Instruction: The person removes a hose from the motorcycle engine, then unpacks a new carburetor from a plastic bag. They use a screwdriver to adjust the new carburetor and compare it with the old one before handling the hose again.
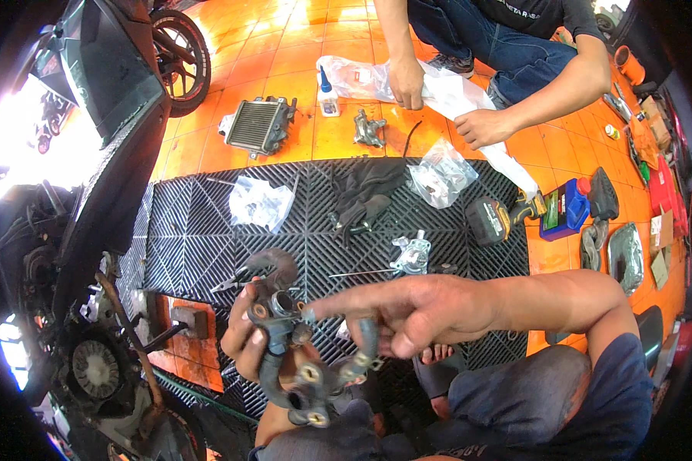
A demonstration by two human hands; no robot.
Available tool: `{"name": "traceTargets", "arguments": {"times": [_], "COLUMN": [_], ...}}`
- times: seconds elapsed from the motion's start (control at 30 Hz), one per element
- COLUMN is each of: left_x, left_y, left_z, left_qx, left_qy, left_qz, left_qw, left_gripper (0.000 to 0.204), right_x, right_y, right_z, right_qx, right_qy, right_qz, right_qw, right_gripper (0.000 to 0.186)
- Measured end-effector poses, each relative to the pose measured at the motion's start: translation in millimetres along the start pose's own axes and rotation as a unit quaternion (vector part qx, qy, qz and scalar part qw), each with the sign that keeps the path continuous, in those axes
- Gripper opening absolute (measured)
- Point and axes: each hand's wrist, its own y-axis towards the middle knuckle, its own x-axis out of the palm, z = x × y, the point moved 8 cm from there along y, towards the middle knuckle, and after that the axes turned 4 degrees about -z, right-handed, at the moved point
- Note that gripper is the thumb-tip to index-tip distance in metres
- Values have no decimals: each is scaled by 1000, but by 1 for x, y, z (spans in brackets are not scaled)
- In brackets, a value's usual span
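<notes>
My left hand is closed around a metal coolant housing with black rubber hoses, raised above the mat. One curved hose rises at its top and another bends down below. My right hand reaches in from the right with its index finger stretched out. That fingertip touches or nearly touches the housing beside its round opening, while the other fingers curl loosely. A hose end stands near those curled fingers. Beyond my hands, a silver metal pump cover lies on the black ribbed mat.
A co-worker crouches opposite, hands on clear plastic wrapping. Near them are a radiator, a glue bottle and a metal bracket. A cordless drill and blue jug stand right; a motorcycle borders the left.
</notes>
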Motion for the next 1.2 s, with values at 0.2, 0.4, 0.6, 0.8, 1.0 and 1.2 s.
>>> {"name": "traceTargets", "arguments": {"times": [0.2,0.4,0.6,0.8,1.0,1.2], "left_x": [9,25,39,45,47,43], "left_y": [-16,-45,-58,-56,-62,-69], "left_z": [-40,-59,-51,-45,-46,-55], "left_qx": [-296,-535,-584,-598,-604,-634], "left_qy": [-206,-350,-382,-413,-404,-377], "left_qz": [47,-8,-23,-4,-16,-21], "left_qw": [931,769,716,687,687,675], "left_gripper": [51,57,52,46,50,56], "right_x": [-16,-11,5,8,1,8], "right_y": [-12,-17,-9,-7,-3,-7], "right_z": [-54,-65,-62,-59,-55,-49], "right_qx": [-95,-170,-189,-175,-155,-132], "right_qy": [-318,-630,-737,-802,-806,-869], "right_qz": [101,98,91,82,93,56], "right_qw": [938,751,643,566,563,473], "right_gripper": [70,67,75,76,75,62]}}
